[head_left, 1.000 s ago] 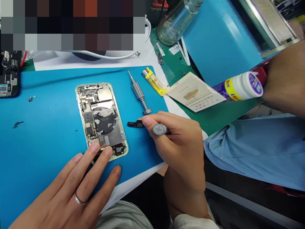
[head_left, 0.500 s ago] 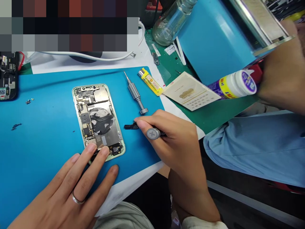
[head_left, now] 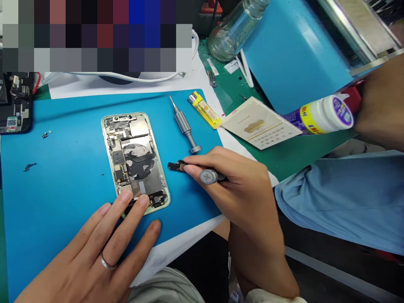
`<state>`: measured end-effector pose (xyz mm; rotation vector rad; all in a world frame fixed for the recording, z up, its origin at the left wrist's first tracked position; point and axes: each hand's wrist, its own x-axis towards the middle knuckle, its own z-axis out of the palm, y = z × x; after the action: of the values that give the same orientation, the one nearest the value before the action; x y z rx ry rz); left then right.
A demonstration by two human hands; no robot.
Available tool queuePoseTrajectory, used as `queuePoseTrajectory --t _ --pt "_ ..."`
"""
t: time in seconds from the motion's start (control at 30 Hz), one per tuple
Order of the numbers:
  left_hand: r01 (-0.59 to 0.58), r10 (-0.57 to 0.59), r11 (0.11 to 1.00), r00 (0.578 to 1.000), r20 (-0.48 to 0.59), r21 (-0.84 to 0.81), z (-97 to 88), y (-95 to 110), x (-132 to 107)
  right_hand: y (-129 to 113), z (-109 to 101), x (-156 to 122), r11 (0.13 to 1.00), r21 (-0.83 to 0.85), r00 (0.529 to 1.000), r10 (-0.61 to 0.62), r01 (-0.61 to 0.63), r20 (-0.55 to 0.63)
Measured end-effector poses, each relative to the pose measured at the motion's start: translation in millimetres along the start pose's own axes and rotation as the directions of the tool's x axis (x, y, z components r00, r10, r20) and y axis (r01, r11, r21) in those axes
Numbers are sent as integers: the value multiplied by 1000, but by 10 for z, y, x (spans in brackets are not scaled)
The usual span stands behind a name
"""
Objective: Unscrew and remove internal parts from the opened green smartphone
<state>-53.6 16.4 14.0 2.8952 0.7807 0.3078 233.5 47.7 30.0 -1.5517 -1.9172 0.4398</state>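
An opened phone with its boards bare lies on a blue mat. My left hand lies flat with spread fingers, two fingertips pressing on the phone's lower end. My right hand is closed around a small screwdriver with a grey cross-marked cap. Its fingertips touch a small black part on the mat to the right of the phone.
A second grey screwdriver and a yellow lighter lie at the mat's far right. Loose screws and another opened device are at the far left. A co-worker's arm holds a glue bottle over a card.
My right hand shifted slightly along the black part. My left hand stayed on the phone. The view swayed a little.
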Motion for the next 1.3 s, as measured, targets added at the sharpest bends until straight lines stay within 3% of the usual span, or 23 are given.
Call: queuePoseTrajectory --t 0.9,1.3 --pt "-4 4 1000 1000 3 3 5 11 -24 14 -36 -47 999 -33 998 -33 35 54" --pt "-27 27 1000 1000 -3 11 -35 -12 11 104 -145 39 995 51 986 -88 82 144"
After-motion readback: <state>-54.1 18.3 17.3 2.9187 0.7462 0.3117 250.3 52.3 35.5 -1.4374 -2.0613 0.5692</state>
